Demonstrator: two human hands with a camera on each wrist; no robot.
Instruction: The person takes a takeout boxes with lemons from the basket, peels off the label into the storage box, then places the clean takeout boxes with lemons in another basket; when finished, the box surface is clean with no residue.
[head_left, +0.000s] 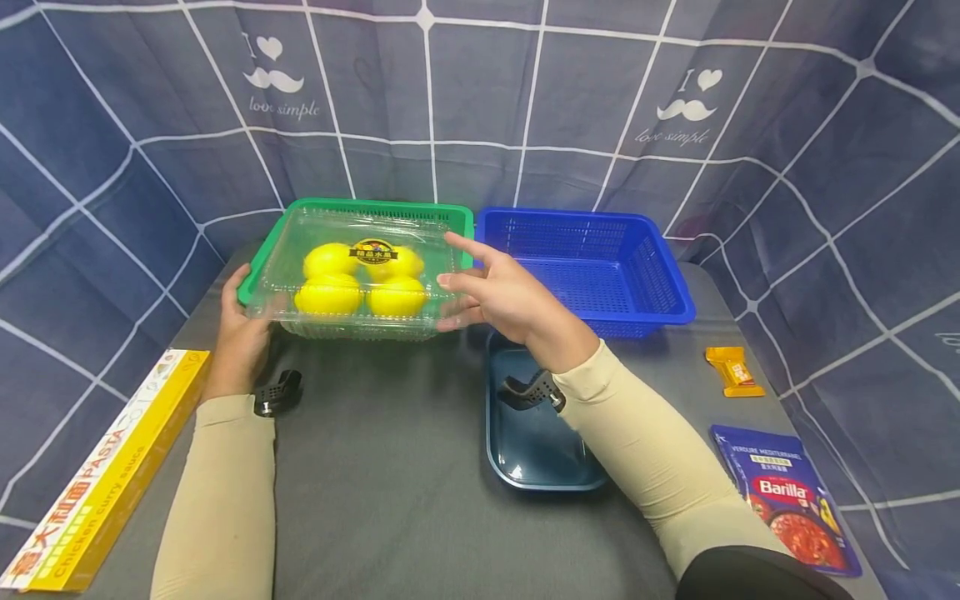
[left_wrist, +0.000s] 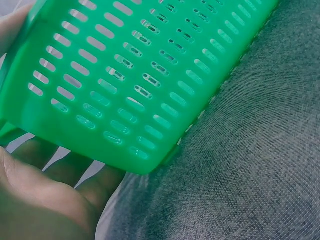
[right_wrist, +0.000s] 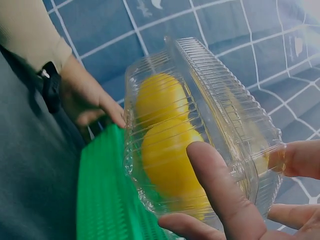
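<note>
The right hand [head_left: 498, 292] holds the right end of a clear container [head_left: 358, 273], thumb on one face and fingers spread over the other. The left hand [head_left: 242, 342] grips the left end of a green basket [head_left: 375, 203], its fingers behind the wall, its thumb up by the rim.

The clear container, with four yellow fruits [head_left: 327, 296] inside, is over the basket's opening, tilted toward the person; its near edge overhangs the basket's front rim in the head view. Whether it touches that rim I cannot tell.

A blue basket [head_left: 577, 287] stands just beside the green one on the right, with only a narrow gap between their rims. Behind both, a checked curtain [head_left: 480, 100] comes down close to the back rims, so there is little depth there. A dark blue tray [head_left: 525, 450] lies in front of the blue basket, its far end close to it, and the right forearm crosses above its right side.

Between the two forearms, a broad stretch of gray desk [head_left: 375, 467] runs toward the person. Along the left edge lies a long pasta box [head_left: 105, 475]. Near the right edge, an orange packet [head_left: 735, 372] lies behind a Barilla pouch [head_left: 787, 500], the two well apart from the green basket.
</note>
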